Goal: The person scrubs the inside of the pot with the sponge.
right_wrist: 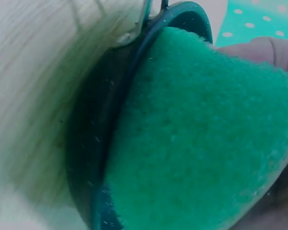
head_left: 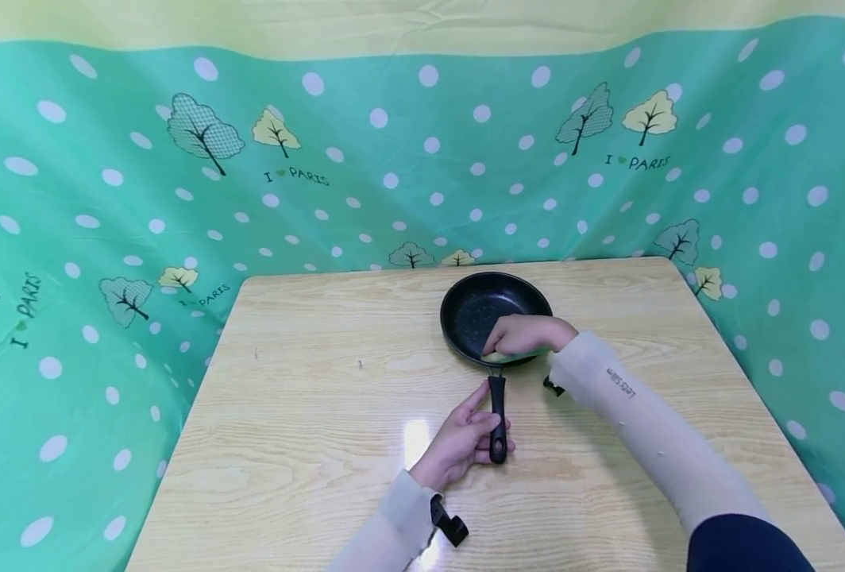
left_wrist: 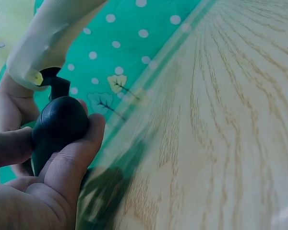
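Green cloth (head_left: 51, 238), printed with pale dots, trees and "I PARIS" lettering, hangs at the left and continues along the far side, where we see a yellow band (head_left: 422, 28) above it. Next comes the pale wood-grained worktop (head_left: 308, 445), with a bright reflection near its middle. Over its near part a light sleeve (head_left: 394, 528) reaches in, a black clip (head_left: 451, 520) at the cuff, and we find the left hand (head_left: 458, 437) with its fingers closed round the black handle (head_left: 497, 421), thumb on top. From there we follow the handle away to the black frying pan (head_left: 465, 318), right of centre at the far part of the worktop; we cannot tell whether its base touches the wood. Just to the right, the right hand (head_left: 526, 334) reaches over the rim, its bent fingers gripping a green sponge (right_wrist: 197, 134) against the pan's near inner side. Farther right we see its light sleeve (head_left: 665, 449), lettered near the cuff, then a dark upper sleeve (head_left: 740, 544).
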{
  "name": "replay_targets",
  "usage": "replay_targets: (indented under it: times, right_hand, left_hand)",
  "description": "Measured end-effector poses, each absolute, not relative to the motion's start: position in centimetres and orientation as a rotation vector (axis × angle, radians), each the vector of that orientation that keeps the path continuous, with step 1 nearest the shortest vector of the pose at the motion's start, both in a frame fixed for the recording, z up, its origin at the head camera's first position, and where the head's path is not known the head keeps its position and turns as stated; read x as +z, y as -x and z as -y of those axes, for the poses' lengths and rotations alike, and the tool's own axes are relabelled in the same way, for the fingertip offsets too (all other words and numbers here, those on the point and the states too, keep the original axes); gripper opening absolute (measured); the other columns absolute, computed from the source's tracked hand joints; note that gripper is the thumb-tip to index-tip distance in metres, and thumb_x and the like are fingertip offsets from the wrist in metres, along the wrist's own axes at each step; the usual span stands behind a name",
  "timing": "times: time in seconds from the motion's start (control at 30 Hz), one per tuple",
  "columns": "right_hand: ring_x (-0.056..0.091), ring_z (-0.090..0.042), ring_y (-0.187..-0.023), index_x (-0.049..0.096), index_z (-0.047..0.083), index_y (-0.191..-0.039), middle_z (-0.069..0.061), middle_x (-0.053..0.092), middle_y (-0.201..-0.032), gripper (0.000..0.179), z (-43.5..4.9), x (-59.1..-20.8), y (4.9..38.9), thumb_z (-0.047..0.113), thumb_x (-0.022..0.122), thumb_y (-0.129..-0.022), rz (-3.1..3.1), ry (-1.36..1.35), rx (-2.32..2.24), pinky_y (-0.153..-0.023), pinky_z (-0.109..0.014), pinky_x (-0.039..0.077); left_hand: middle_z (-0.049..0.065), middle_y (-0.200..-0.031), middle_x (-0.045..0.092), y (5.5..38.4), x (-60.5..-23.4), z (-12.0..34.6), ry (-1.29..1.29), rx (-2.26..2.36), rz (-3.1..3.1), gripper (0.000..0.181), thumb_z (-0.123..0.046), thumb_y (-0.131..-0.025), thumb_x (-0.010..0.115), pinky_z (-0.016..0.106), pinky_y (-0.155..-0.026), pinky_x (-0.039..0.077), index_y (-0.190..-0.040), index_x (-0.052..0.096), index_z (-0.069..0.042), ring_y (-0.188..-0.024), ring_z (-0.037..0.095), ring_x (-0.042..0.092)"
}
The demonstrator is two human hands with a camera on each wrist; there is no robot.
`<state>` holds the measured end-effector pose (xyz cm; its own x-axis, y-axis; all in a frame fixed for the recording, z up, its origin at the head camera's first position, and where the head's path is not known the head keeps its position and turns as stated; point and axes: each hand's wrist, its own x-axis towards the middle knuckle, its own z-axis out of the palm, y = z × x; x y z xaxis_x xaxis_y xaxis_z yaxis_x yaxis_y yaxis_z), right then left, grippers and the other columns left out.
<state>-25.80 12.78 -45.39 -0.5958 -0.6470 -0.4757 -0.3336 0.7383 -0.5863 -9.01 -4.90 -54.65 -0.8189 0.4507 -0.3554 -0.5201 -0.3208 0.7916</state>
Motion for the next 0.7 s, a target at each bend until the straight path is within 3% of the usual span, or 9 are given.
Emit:
replay_targets:
  times: [0.1,0.2,0.33,0.5,0.7]
  right_hand:
    - [0.061,-0.023,-0.105,0.075,0.004,-0.129,-0.008,0.072,-0.131,0.055,-12.9,-46.0,26.1,-0.007,0.05,-0.082,-2.19,0.735,-0.706,-0.074,-0.027,0.046]
    - [0.062,-0.019,-0.106,0.076,0.004,-0.129,-0.009,0.073,-0.13,0.054,-13.0,-46.7,26.3,-0.009,0.052,-0.082,-2.16,0.739,-0.808,-0.084,-0.026,0.05]
    - [0.064,-0.02,-0.121,0.076,0.005,-0.129,-0.008,0.072,-0.131,0.052,-12.8,-47.5,26.6,-0.009,0.057,-0.084,-2.157,0.735,-0.881,-0.102,-0.033,0.052]
    - [0.059,-0.028,-0.131,0.071,0.006,-0.137,-0.01,0.067,-0.141,0.054,-12.3,-48.1,26.7,-0.01,0.06,-0.086,-2.163,0.802,-0.889,-0.111,-0.043,0.047]
    - [0.044,-0.034,-0.148,0.067,0.01,-0.143,-0.012,0.058,-0.152,0.059,-11.5,-49.2,26.9,-0.011,0.061,-0.088,-2.243,0.879,-0.827,-0.124,-0.053,0.033]
  left_hand:
    - [0.011,-0.11,0.073,9.1,-54.7,4.9,0.092,2.153,-1.332,0.075,-0.006,-0.107,0.058,0.033,-0.067,0.064,-0.17,0.022,-0.024,-0.082,0.022,0.077]
    - [0.013,-0.112,0.073,9.1,-54.7,4.9,0.099,2.148,-1.332,0.074,-0.007,-0.107,0.058,0.034,-0.068,0.064,-0.17,0.022,-0.024,-0.083,0.022,0.077]
    - [0.014,-0.114,0.072,9.1,-54.8,5.0,0.105,2.143,-1.329,0.074,-0.007,-0.108,0.058,0.036,-0.07,0.065,-0.17,0.023,-0.024,-0.083,0.023,0.077]
    - [0.014,-0.113,0.071,9.3,-54.9,5.0,0.1,2.135,-1.324,0.072,-0.007,-0.108,0.058,0.038,-0.072,0.066,-0.17,0.024,-0.025,-0.084,0.024,0.077]
    - [0.015,-0.115,0.072,9.3,-55.0,5.0,0.097,2.126,-1.33,0.072,-0.007,-0.108,0.057,0.038,-0.071,0.066,-0.17,0.025,-0.026,-0.084,0.023,0.077]
